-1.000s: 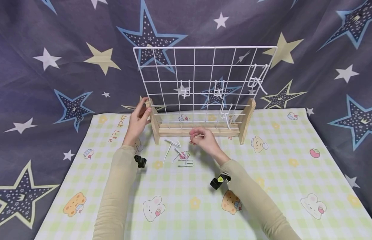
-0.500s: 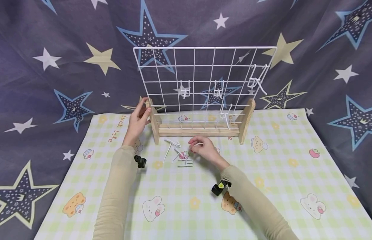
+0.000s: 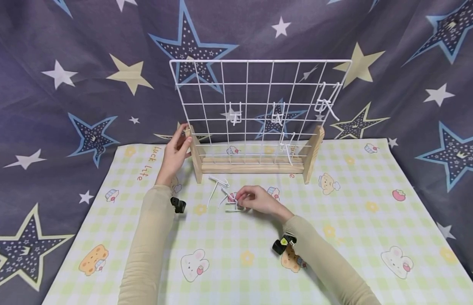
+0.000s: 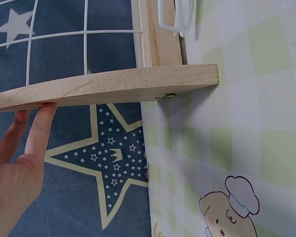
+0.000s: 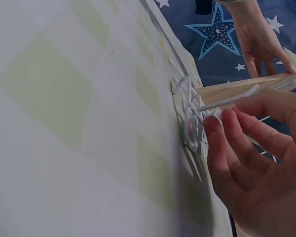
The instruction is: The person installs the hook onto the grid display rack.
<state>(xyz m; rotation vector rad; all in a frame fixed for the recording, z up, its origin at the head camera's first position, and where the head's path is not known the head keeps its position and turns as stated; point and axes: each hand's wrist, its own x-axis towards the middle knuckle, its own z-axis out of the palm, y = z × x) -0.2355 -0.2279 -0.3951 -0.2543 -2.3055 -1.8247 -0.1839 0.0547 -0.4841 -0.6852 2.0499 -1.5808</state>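
Note:
My left hand [image 3: 176,154] holds the left wooden upright [image 3: 196,159] of a stand that carries a white wire grid panel [image 3: 247,83]. In the left wrist view, two of its fingers [image 4: 39,133] touch the upright's outer face. My right hand [image 3: 259,200] is down at the loose white wire hooks in front of the stand. Its curled thumb and fingertips pinch the end of the nearest hook [image 5: 190,111], partly covering it. Two more white hooks, a longer one [image 3: 218,182] and a shorter one [image 3: 226,195], lie just to the left.
Several white hooks hang on the grid: one at upper right [image 3: 325,103], two in the middle row, and one low on the right [image 3: 286,146]. The right upright [image 3: 314,154] stands on the checked tablecloth [image 3: 335,262]. A star-patterned curtain [image 3: 95,46] hangs behind.
My right hand has come down and toward me, from in front of the stand's base bar to the nearest loose hook. The left hand has stayed on the upright.

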